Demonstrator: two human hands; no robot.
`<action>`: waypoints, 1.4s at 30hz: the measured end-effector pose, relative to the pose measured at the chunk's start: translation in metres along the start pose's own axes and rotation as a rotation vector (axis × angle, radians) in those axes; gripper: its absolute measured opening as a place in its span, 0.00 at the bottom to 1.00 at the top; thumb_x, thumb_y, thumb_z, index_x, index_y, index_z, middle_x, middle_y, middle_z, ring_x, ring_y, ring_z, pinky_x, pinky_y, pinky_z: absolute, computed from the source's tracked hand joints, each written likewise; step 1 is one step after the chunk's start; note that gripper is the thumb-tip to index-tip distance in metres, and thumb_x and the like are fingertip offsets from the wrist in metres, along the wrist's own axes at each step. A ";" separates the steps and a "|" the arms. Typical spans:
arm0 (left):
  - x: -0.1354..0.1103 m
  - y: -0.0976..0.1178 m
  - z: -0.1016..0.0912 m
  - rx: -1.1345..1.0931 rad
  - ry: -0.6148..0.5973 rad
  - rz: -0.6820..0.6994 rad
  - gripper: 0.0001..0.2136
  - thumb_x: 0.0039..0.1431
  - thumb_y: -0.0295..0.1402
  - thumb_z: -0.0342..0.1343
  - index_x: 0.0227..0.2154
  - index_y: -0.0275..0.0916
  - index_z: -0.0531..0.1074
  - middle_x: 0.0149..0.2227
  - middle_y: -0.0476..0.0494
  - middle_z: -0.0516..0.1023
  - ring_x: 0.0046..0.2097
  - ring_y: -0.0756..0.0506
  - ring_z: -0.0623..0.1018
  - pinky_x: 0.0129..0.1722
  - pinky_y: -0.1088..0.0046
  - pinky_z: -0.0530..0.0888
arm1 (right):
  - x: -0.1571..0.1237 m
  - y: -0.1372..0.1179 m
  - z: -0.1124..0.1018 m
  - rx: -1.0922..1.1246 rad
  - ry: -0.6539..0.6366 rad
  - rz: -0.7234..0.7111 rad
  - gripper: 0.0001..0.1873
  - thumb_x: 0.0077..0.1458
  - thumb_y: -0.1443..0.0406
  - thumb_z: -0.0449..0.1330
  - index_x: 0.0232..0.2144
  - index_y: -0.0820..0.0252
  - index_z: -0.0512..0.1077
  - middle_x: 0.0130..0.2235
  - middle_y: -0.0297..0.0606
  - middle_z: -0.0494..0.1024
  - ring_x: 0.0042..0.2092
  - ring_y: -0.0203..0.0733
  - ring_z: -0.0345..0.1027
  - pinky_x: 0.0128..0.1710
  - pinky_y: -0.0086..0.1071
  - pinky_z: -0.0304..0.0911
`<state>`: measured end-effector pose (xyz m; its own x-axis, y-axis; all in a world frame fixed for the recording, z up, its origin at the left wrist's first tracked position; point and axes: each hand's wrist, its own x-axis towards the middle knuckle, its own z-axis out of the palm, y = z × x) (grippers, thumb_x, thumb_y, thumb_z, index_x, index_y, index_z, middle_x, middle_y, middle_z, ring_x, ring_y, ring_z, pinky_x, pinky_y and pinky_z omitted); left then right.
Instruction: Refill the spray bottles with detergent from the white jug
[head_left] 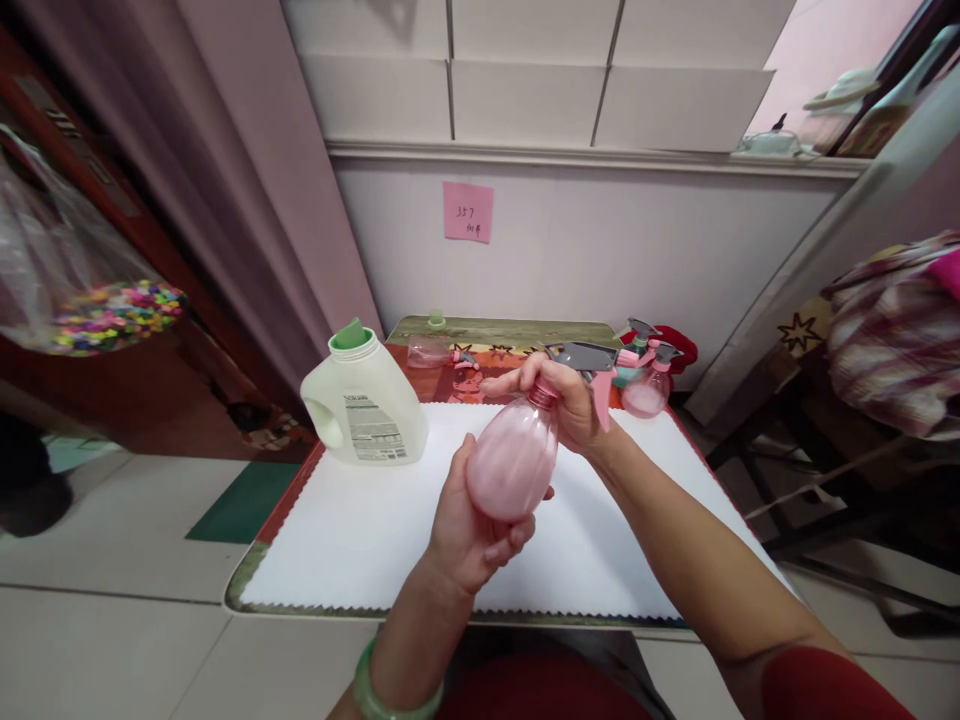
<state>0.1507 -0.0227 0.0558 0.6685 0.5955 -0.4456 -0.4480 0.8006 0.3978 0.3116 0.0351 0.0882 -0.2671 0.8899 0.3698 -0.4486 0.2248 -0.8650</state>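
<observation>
A translucent pink spray bottle (514,460) is held tilted over the white cloth, its neck up and to the right. Around the lower body and base, my left hand (469,530) is closed. My right hand (566,400) grips the collar and neck, fingers wrapped below the grey and pink trigger head (589,358). Whitish liquid seems to fill the bottle. To the left on the table stands a large pale green jug (382,400), its mouth showing a green inner spout.
An empty-looking pink spray bottle (429,352) lies on its side at the back. A small green cap (436,320) sits behind it. Another pink spray bottle (646,393) stands at the back right, beside a greenish one. A white cloth (360,550) covers much of the table.
</observation>
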 end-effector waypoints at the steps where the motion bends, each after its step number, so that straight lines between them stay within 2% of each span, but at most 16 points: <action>1: 0.000 0.000 -0.001 0.006 -0.002 0.007 0.37 0.61 0.63 0.42 0.45 0.28 0.72 0.31 0.31 0.81 0.14 0.49 0.70 0.06 0.78 0.54 | 0.000 0.000 -0.001 -0.008 -0.005 0.005 0.18 0.57 0.48 0.62 0.28 0.54 0.72 0.37 0.39 0.86 0.48 0.50 0.79 0.54 0.47 0.68; 4: 0.000 -0.001 0.001 0.028 0.011 0.030 0.36 0.61 0.63 0.43 0.45 0.29 0.72 0.31 0.32 0.81 0.14 0.49 0.70 0.07 0.78 0.54 | -0.001 0.002 -0.001 -0.028 0.002 0.031 0.19 0.56 0.47 0.61 0.28 0.55 0.72 0.37 0.41 0.86 0.48 0.52 0.79 0.55 0.48 0.68; 7: -0.001 -0.003 0.008 0.049 0.090 0.081 0.36 0.62 0.62 0.40 0.43 0.29 0.73 0.28 0.34 0.79 0.13 0.50 0.68 0.07 0.78 0.52 | -0.002 0.005 0.001 -0.016 0.050 0.028 0.19 0.57 0.48 0.61 0.27 0.55 0.72 0.35 0.41 0.86 0.49 0.51 0.79 0.55 0.48 0.68; 10: -0.002 -0.008 0.016 0.087 0.223 0.248 0.33 0.63 0.61 0.39 0.42 0.32 0.72 0.24 0.40 0.76 0.14 0.50 0.68 0.08 0.79 0.51 | -0.003 0.008 0.005 -0.007 0.092 0.037 0.19 0.57 0.49 0.61 0.26 0.56 0.72 0.34 0.41 0.86 0.48 0.51 0.79 0.55 0.48 0.68; 13: -0.002 -0.015 0.020 0.120 0.334 0.454 0.30 0.61 0.60 0.46 0.43 0.35 0.72 0.20 0.46 0.72 0.16 0.49 0.69 0.10 0.80 0.52 | -0.004 0.010 0.011 0.009 0.175 0.042 0.19 0.57 0.49 0.61 0.25 0.56 0.72 0.35 0.41 0.86 0.48 0.51 0.80 0.53 0.47 0.70; 16: -0.002 -0.020 0.019 0.119 0.369 0.563 0.30 0.58 0.62 0.51 0.43 0.37 0.73 0.19 0.48 0.71 0.16 0.50 0.69 0.11 0.81 0.52 | -0.004 0.010 0.017 0.028 0.262 0.040 0.20 0.56 0.48 0.62 0.25 0.55 0.71 0.36 0.41 0.87 0.47 0.52 0.80 0.51 0.46 0.71; 18: -0.003 -0.019 0.018 0.122 0.338 0.552 0.30 0.57 0.62 0.51 0.43 0.37 0.73 0.19 0.48 0.72 0.16 0.50 0.68 0.11 0.81 0.52 | -0.004 0.009 0.019 0.045 0.262 0.027 0.19 0.55 0.48 0.63 0.24 0.55 0.70 0.37 0.41 0.87 0.47 0.53 0.80 0.51 0.46 0.71; 21: -0.005 -0.012 0.016 0.150 0.272 0.435 0.30 0.59 0.62 0.49 0.41 0.37 0.73 0.18 0.48 0.71 0.16 0.50 0.69 0.11 0.81 0.52 | -0.003 0.005 0.016 0.076 0.215 0.011 0.20 0.54 0.48 0.65 0.23 0.54 0.67 0.38 0.41 0.87 0.48 0.53 0.80 0.52 0.48 0.70; 26: -0.005 -0.001 0.010 0.133 0.126 0.148 0.35 0.63 0.62 0.40 0.38 0.31 0.74 0.25 0.36 0.78 0.14 0.50 0.69 0.09 0.79 0.51 | -0.004 0.003 0.011 0.130 0.180 0.011 0.20 0.54 0.47 0.63 0.24 0.53 0.67 0.38 0.39 0.87 0.50 0.55 0.79 0.51 0.50 0.70; 28: -0.004 -0.001 0.007 0.111 0.094 0.086 0.36 0.63 0.62 0.38 0.38 0.28 0.74 0.27 0.34 0.78 0.14 0.50 0.69 0.08 0.79 0.51 | -0.005 0.005 0.009 0.122 0.169 0.000 0.17 0.54 0.49 0.63 0.24 0.53 0.69 0.37 0.39 0.87 0.50 0.54 0.80 0.52 0.49 0.70; 34: -0.005 -0.004 0.007 0.111 0.138 0.054 0.37 0.63 0.61 0.37 0.36 0.27 0.74 0.26 0.35 0.77 0.13 0.51 0.67 0.08 0.79 0.51 | -0.009 0.012 0.008 0.040 0.129 -0.011 0.17 0.57 0.50 0.61 0.26 0.54 0.71 0.36 0.40 0.87 0.50 0.52 0.79 0.58 0.51 0.66; 39: -0.009 -0.006 0.014 0.114 0.205 0.162 0.35 0.64 0.59 0.36 0.37 0.29 0.73 0.24 0.36 0.76 0.13 0.50 0.67 0.09 0.80 0.50 | -0.011 0.015 0.012 0.040 0.083 -0.025 0.18 0.59 0.50 0.60 0.26 0.55 0.72 0.37 0.40 0.87 0.51 0.51 0.79 0.59 0.52 0.65; 42: -0.010 -0.008 0.017 0.127 0.250 0.206 0.33 0.64 0.59 0.37 0.37 0.32 0.72 0.23 0.38 0.75 0.13 0.50 0.67 0.09 0.79 0.49 | -0.012 0.016 0.013 0.013 0.139 -0.083 0.17 0.60 0.51 0.60 0.26 0.54 0.73 0.35 0.38 0.87 0.50 0.50 0.79 0.62 0.50 0.62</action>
<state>0.1578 -0.0357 0.0705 0.3982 0.7544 -0.5219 -0.4703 0.6564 0.5899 0.2965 0.0229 0.0745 -0.1081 0.9150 0.3887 -0.4754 0.2958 -0.8285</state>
